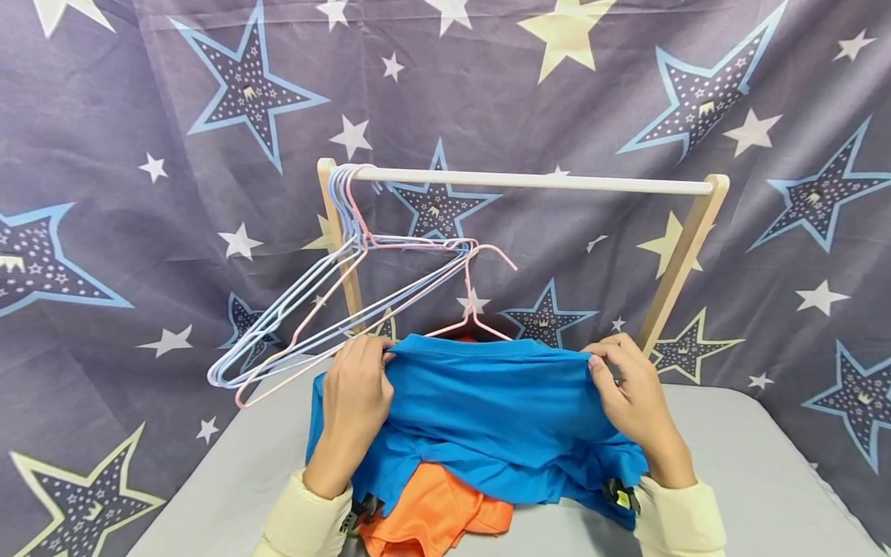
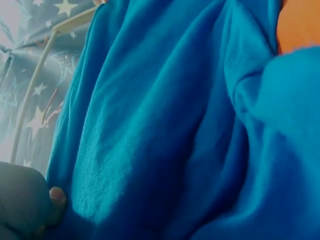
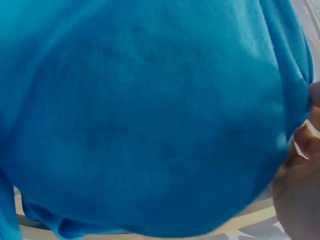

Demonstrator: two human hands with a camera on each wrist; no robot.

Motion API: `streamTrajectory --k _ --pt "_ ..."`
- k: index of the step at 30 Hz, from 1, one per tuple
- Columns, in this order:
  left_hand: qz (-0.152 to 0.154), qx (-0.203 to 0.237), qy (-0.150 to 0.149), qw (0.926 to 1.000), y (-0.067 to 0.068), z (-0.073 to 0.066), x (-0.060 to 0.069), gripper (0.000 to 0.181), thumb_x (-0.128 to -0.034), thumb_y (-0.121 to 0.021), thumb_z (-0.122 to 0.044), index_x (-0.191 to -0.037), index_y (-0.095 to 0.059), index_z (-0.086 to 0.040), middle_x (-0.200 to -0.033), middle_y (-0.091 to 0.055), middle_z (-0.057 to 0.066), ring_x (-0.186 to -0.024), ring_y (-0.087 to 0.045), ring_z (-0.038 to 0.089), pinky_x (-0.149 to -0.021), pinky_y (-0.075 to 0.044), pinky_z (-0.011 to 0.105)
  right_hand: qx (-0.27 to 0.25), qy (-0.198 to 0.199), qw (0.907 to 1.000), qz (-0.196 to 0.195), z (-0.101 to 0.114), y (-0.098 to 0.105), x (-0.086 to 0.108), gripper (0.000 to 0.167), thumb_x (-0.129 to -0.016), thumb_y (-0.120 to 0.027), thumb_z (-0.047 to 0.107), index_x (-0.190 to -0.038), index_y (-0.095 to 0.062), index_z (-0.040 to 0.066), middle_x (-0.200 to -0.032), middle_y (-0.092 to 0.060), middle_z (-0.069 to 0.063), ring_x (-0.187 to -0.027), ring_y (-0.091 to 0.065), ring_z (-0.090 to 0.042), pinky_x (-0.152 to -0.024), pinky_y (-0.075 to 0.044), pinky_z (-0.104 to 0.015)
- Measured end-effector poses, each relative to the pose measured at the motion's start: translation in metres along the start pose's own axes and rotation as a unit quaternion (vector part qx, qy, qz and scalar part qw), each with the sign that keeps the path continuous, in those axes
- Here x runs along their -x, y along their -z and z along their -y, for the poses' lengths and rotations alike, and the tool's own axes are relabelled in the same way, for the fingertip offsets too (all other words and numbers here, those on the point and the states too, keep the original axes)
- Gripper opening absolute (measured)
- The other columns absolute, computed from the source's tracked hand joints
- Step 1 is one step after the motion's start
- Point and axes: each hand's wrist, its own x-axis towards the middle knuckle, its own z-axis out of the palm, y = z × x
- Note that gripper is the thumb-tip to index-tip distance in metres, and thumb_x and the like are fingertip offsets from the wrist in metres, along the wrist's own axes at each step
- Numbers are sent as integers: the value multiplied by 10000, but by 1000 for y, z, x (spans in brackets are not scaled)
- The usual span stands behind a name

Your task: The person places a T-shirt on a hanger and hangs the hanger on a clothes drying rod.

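Observation:
A blue shirt (image 1: 494, 402) is stretched between both hands in the head view, its neckline at the top. The left hand (image 1: 358, 391) pinches its upper left part; the right hand (image 1: 635, 391) pinches the upper right between thumb and fingers. A pink hanger (image 1: 475, 298) rises from behind the neckline, its hook above the cloth. Blue cloth (image 2: 150, 120) fills most of the left wrist view, with the left hand (image 2: 30, 202) at its lower left edge. In the right wrist view the right hand (image 3: 302, 175) grips the shirt (image 3: 150, 120) at its right edge.
A rack with a white bar (image 1: 529, 180) and wooden posts stands behind the shirt. Several blue and pink hangers (image 1: 278, 356) hang at its left end. Orange clothing (image 1: 435, 514) lies on the grey surface (image 1: 738, 464) below the shirt. A star-patterned curtain (image 1: 487, 100) hangs behind.

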Motion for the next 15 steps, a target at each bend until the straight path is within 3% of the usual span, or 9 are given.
streamTrajectory --k 8,15 --pt "-56 -17 55 10000 2 1 -2 81 -929 -639 80 -969 -663 14 -883 -667 156 -811 -645 338 -724 -549 467 65 319 9991 257 3 6 -2 323 -868 -625 -218 -1083 -718 3 -956 -580 -78 -848 -524 -147 -787 -411 -235" --pt "-123 -37 32 9999 5 2 -3 80 -925 -652 74 -965 -672 6 -884 -669 150 -795 -642 330 -691 -545 465 141 473 9988 2 0 22 0 275 -860 -712 -133 -1084 -764 19 -955 -687 -64 -781 -549 -78 -684 -397 -185"
